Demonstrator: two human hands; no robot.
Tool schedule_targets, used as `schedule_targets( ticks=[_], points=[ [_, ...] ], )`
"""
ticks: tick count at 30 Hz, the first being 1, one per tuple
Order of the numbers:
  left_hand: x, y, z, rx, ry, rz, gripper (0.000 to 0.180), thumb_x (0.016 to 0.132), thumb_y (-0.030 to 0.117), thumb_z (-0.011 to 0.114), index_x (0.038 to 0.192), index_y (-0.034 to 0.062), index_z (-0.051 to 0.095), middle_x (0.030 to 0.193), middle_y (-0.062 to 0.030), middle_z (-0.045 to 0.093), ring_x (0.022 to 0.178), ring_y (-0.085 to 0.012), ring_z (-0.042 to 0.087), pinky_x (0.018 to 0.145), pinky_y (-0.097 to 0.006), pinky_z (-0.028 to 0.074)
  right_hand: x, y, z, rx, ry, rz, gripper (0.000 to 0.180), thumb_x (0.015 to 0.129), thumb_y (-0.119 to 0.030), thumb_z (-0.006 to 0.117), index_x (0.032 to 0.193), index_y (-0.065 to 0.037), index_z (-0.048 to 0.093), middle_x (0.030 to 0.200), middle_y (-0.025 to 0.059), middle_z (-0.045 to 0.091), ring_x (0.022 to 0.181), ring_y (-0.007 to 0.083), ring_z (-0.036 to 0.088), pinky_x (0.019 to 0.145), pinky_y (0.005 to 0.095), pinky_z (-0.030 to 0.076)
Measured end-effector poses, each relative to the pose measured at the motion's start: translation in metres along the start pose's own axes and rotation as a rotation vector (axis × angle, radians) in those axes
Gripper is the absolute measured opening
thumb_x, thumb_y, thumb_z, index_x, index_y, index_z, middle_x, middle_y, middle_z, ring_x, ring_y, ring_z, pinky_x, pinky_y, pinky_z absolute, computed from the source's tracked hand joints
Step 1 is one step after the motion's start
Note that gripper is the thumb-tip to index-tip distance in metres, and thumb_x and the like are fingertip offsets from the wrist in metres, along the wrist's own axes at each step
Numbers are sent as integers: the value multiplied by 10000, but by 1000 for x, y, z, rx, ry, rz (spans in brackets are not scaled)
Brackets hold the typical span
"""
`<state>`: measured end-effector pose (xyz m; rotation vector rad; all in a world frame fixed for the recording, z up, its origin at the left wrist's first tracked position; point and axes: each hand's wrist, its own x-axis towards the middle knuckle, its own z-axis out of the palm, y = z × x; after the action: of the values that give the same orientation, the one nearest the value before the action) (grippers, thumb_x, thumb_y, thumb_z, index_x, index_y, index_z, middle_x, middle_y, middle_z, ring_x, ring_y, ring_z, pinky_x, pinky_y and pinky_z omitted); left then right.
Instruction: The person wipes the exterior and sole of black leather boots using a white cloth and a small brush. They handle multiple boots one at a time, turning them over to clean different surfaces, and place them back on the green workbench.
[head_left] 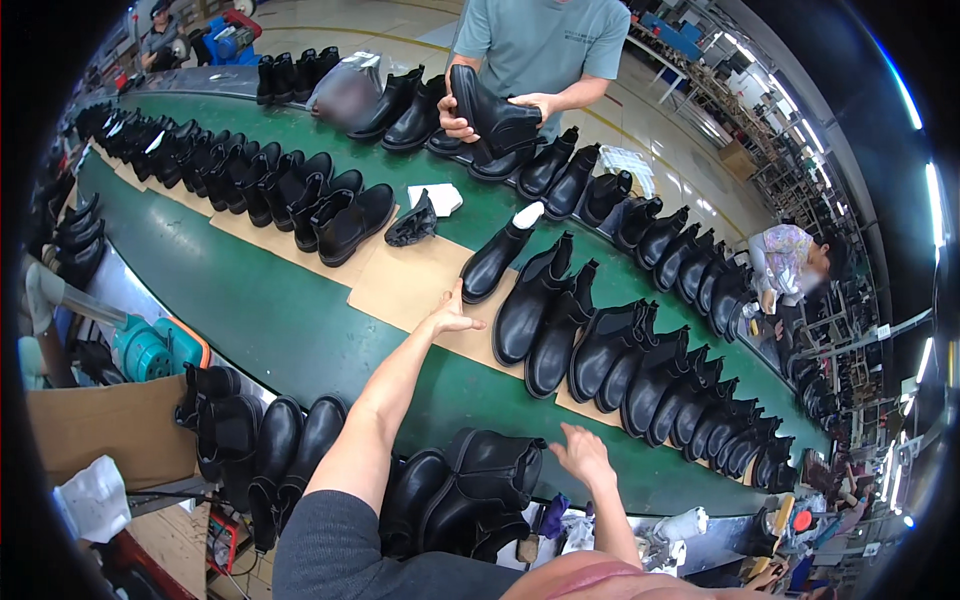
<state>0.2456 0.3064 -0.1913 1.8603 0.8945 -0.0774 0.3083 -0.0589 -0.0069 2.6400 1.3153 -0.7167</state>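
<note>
My left hand [452, 314] reaches over the middle of the green bench, its fingers stretched and thumb apart. Its fingertips are at the toe of a black ankle boot [490, 264]; I cannot tell whether they touch it. White paper sticks out of that boot's top. Beside it stands a pair of black Chelsea boots [533, 305]. Lower down, my right hand [585, 455] hovers with spread fingers over the green bench surface [480, 385], holding nothing. Close to it on the near side stand several black boots [480, 475].
Brown cardboard sheets [385, 290] run along the bench under long rows of black boots [335, 225]. A crumpled black bag [412, 222] and white paper [445, 198] lie mid-bench. Across from me, a person [545, 50] holds a black boot [490, 110]. A teal machine [150, 345] stands at left.
</note>
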Motion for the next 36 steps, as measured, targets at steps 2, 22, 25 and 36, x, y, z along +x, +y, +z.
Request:
schedule_targets(
  ticks=[2, 22, 25, 36],
  points=[
    [-1, -1, -4, -24, 11, -32, 1387, 574, 494, 852, 1502, 89, -96, 1524, -286, 115, 1424, -404, 155, 1147, -467, 212, 44, 7, 27, -31, -195, 77, 523, 829, -364, 683, 1209, -16, 595, 1154, 210, 627, 1104, 372, 587, 913, 453, 489],
    [25, 56, -112, -240, 580, 48, 678, 696, 347, 778, 1204, -42, 552, 1031, -170, 662, 966, -238, 638, 824, -360, 508, 121, -6, 103, 30, -386, 425, 762, 786, -633, 629, 1231, -15, 596, 1316, 226, 530, 1314, 483, 341, 1074, 524, 343],
    [21, 69, -125, -258, 606, 95, 599, 729, 339, 749, 1168, -29, 573, 981, -140, 671, 893, -227, 645, 777, -345, 515, 122, -5, 107, 42, -389, 461, 764, 787, -622, 636, 1257, -23, 581, 1340, 238, 506, 1336, 519, 284, 1059, 550, 358],
    [-67, -23, 10, 641, -52, -90, 1501, 449, 767, 752, 1510, 167, -124, 1545, -163, -238, 1389, -426, -261, 1003, -755, -81, 115, 4, 112, 109, -189, 373, 711, 678, -582, 763, 1075, 2, 677, 1129, 220, 649, 1158, 478, 533, 963, 513, 457]
  ],
)
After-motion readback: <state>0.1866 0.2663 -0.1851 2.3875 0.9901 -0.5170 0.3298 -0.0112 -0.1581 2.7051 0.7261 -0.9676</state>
